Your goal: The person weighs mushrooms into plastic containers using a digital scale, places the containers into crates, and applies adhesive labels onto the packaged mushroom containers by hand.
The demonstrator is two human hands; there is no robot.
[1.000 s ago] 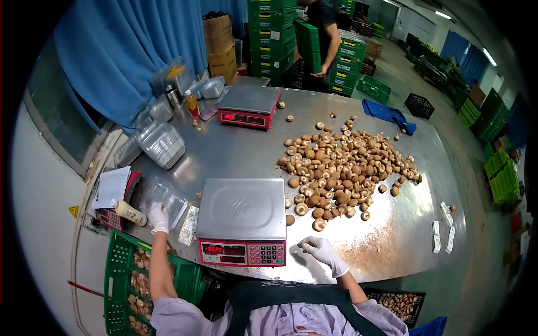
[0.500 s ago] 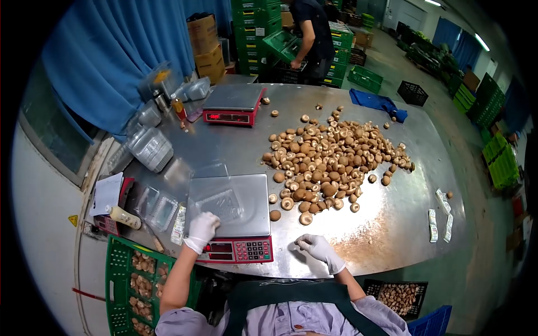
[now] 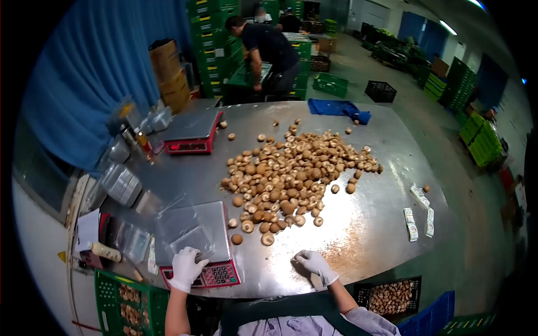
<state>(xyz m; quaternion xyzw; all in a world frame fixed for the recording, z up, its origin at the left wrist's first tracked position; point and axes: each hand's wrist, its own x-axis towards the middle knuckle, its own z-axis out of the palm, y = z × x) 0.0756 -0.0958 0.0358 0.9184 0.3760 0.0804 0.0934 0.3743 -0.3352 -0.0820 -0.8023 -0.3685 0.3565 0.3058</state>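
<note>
My left hand (image 3: 188,269), in a white glove, is at the near edge of the front scale (image 3: 225,246). Its fingers and thumb close at the near side of a clear plastic container (image 3: 196,238) on the weighing plate; the exact grip is hard to see. My right hand (image 3: 316,265), also gloved, hovers over or rests on the metal table (image 3: 358,252), fingers and thumb pinched together. Anything in that pinch is too small to make out. Beyond it spreads a large heap of brown mushrooms (image 3: 291,179).
A second red scale (image 3: 193,131) stands farther back, near stacked clear containers (image 3: 120,185). A blue cloth (image 3: 339,109) and paper strips (image 3: 423,213) lie on the table. Crates of mushrooms, one green (image 3: 106,291) and one black (image 3: 417,288), flank me below. A person (image 3: 269,53) bends over crates behind.
My head view has shifted, so the table appears farther left and lower. My left hand has drawn back toward the scale's front edge. The person behind has bent lower with the green crate.
</note>
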